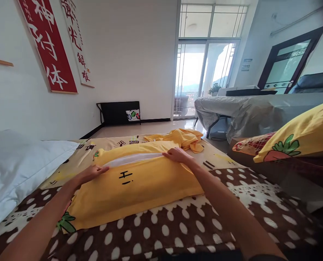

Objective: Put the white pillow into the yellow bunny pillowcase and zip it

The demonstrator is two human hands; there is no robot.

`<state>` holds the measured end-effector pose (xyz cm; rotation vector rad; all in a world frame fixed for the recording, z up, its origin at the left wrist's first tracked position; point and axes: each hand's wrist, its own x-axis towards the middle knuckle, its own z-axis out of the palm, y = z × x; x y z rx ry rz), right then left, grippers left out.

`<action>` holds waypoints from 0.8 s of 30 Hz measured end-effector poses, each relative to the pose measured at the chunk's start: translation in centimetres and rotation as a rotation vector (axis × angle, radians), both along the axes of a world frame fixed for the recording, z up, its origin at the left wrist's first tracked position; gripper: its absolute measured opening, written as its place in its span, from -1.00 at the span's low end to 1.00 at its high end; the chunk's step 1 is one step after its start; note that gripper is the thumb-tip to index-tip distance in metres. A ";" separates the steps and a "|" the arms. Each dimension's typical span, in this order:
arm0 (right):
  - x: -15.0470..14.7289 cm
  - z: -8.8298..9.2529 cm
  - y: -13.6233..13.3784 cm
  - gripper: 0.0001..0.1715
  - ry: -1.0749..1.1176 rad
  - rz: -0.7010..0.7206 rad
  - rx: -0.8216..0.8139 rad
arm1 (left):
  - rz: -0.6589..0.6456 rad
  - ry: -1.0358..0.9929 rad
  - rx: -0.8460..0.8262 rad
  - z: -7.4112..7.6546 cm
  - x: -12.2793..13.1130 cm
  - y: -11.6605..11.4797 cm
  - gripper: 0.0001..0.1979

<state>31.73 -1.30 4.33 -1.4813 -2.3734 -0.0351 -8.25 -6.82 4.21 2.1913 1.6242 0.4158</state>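
Note:
A pillow in a yellow pillowcase (139, 188) printed with "Hi" lies across the bed in front of me. A strip of the white pillow (134, 159) shows at the case's open far edge. My left hand (92, 172) lies flat on the case near its left end, fingers stretched out. My right hand (178, 155) rests on the far edge near the opening, fingers curled down onto the fabric; whether it pinches the cloth I cannot make out. Behind the pillow sits a crumpled yellow cloth (183, 138).
The bed carries a brown blanket with white dots (183, 228). A white pillow (17, 170) lies at the left. Another yellow pillow with a carrot print (300, 137) sits at the right. A covered table (254, 112) and glass doors (205, 76) stand beyond the bed.

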 end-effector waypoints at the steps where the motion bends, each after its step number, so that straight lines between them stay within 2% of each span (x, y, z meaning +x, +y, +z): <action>1: 1.0 1.8 -0.1 -0.37 0.015 -0.007 0.005 | 0.006 0.015 -0.036 1.8 -0.7 -0.5 -0.42; 2: 1.8 3.6 -0.4 -0.36 0.041 0.000 0.024 | 0.021 0.023 -0.049 3.7 -1.1 -1.0 -0.43; 3: 2.2 5.5 -0.8 -0.37 0.082 0.012 0.063 | 0.060 0.027 0.009 5.9 -1.1 -1.5 -0.44; 5: 2.0 8.3 -1.7 -0.41 0.194 -0.020 0.211 | 0.239 -0.069 0.246 9.9 -0.2 -2.4 -0.43; 7: 0.6 9.4 -2.8 -0.45 0.259 -0.143 0.363 | 0.414 -0.126 0.546 12.9 1.5 -3.1 -0.46; 9: -1.1 8.9 -3.8 -0.47 0.176 -0.216 0.374 | 0.395 0.006 0.670 14.1 3.2 -3.4 -0.48; 11: -2.3 7.9 -4.7 -0.53 0.060 -0.177 0.298 | 0.317 0.189 0.613 14.0 4.0 -3.6 -0.50; 13: -2.3 7.6 -5.5 -0.57 0.030 -0.160 0.272 | 0.329 0.234 0.569 13.4 3.7 -3.9 -0.51; 14: -1.9 7.9 -5.7 -0.54 0.051 -0.194 0.301 | 0.380 0.210 0.615 13.2 3.3 -4.0 -0.51; 16: -1.0 9.2 -5.8 -0.45 0.101 -0.306 0.412 | 0.527 0.178 0.808 13.0 2.5 -4.1 -0.50; 18: -0.3 10.6 -5.5 -0.47 0.143 -0.395 0.526 | 0.645 0.297 0.987 13.0 2.0 -3.9 -0.50; 19: -0.1 11.0 -5.3 -0.53 0.158 -0.420 0.554 | 0.658 0.401 0.996 12.8 1.8 -3.6 -0.48; 21: 0.1 10.8 -5.0 -0.56 0.146 -0.424 0.470 | 0.572 0.556 0.827 12.0 1.5 -2.8 -0.40; 24: 0.7 8.2 -4.5 -0.38 0.001 -0.309 0.119 | 0.296 0.567 0.407 8.8 0.7 -1.5 -0.32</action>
